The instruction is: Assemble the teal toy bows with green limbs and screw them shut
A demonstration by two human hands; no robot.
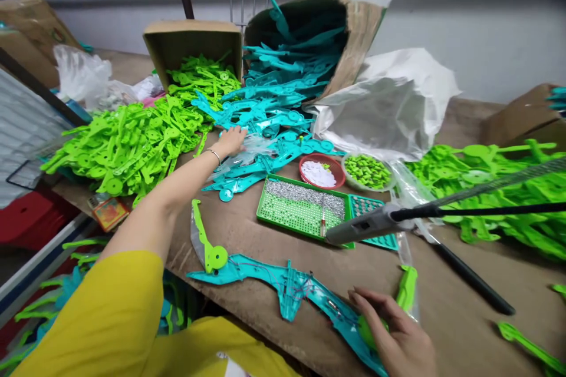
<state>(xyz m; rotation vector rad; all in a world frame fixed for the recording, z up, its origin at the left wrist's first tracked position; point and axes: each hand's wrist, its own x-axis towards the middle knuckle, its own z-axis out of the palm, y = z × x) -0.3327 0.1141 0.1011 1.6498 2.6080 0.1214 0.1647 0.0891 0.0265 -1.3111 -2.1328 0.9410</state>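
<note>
- Right hand (395, 336): fingers (360, 300) curled around a round green plastic part (366, 333).
- Long teal plastic frame (289, 290): runs up-left from that hand.
- Left hand (232, 141): spread flat on loose teal plastic pieces (269, 159).

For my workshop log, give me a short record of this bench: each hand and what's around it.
Left hand: open, on turquoise plastic pieces beside a clear plastic bag
Right hand: fingers curved over a lime green round plastic part, on a wired turquoise plastic piece
Nearby: green tray of silver beads, red dish of white pieces, grey handheld tool
Behind: two tipped cardboard boxes
</note>
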